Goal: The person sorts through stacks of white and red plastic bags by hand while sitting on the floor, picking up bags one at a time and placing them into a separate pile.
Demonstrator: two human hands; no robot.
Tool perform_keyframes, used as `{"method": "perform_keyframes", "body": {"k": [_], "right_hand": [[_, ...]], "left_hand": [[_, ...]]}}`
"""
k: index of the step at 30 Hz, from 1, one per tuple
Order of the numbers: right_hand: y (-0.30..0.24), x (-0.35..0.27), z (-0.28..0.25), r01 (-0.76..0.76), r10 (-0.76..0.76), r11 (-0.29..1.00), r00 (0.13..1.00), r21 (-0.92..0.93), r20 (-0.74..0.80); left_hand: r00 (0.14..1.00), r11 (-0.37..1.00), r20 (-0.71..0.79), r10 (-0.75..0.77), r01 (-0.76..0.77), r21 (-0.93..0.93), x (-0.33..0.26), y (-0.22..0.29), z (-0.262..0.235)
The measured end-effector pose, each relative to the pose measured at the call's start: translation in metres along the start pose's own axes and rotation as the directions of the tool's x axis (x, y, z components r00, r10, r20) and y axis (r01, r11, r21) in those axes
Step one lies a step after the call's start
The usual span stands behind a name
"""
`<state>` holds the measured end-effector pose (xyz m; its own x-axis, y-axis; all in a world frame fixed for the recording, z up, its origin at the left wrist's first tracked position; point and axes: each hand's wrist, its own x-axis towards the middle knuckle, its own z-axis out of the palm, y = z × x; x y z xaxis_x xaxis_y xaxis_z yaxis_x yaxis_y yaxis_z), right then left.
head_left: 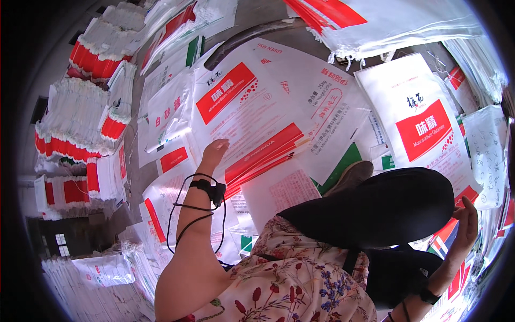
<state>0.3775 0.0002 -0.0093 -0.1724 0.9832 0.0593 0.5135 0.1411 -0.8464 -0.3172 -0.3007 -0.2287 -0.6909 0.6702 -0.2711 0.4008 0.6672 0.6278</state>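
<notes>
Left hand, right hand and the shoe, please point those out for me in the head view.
Left hand (214,152): head view, middle of the hand.
Right hand (468,219): head view, middle of the hand.
Shoe (352,174): head view, its upper.

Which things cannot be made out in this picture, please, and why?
All in the head view:
Shoe: partly hidden by the bent black-trousered leg.
Upper-right sack stack: far end cut off by the top edge.
Right hand: contact with the red-panelled white sack too small to tell.

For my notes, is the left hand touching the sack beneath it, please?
Cannot tell: the head view shows the left hand overlapping the sack, contact hidden.
</notes>
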Motion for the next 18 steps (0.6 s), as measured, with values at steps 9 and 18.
{"method": "perform_keyframes", "body": {"k": [9, 18], "right_hand": [[-0.005, -0.004, 0.006, 0.007, -0.009, 0.992, 1.0, -0.123, -0.013], [0.007, 0.003, 0.002, 0.007, 0.006, 0.975, 0.998, -0.221, 0.057]], "left_hand": [[0.956, 0.979, 0.285, 0.074, -0.125, 0.164, -0.05, -0.015, 0.051], [0.98, 0.959, 0.167, -0.109, 0.147, -0.241, -0.027, -0.029, -0.01]]}}
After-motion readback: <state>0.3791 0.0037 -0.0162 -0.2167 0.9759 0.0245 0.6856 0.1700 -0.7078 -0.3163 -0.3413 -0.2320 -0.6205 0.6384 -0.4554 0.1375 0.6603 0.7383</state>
